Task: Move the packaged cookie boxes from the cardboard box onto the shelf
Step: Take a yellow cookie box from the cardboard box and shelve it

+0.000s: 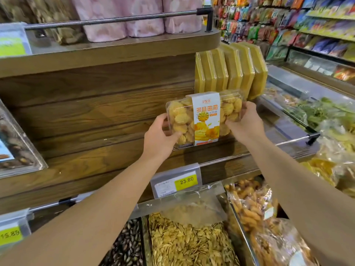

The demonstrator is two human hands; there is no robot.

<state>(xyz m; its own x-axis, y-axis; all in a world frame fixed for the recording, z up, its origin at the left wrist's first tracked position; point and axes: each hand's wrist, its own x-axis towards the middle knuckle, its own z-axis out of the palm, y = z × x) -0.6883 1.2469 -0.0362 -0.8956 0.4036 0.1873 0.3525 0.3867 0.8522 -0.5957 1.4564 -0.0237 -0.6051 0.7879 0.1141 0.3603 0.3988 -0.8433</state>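
Note:
A clear plastic cookie box (203,120) with a white and orange label is held upright over the wooden middle shelf (107,158). My left hand (160,137) grips its left end and my right hand (246,122) grips its right end. Behind it, several more cookie boxes (230,71) stand on edge in a row at the shelf's right end, their yellow backs facing me. The cardboard box is out of view.
A price tag reading 23.80 (176,181) hangs on the shelf's front rail. Below are bins of seeds (188,244) and bagged snacks (255,206). Pink rolls (138,18) sit on the upper shelf behind a metal rail. An open freezer (311,104) lies to the right.

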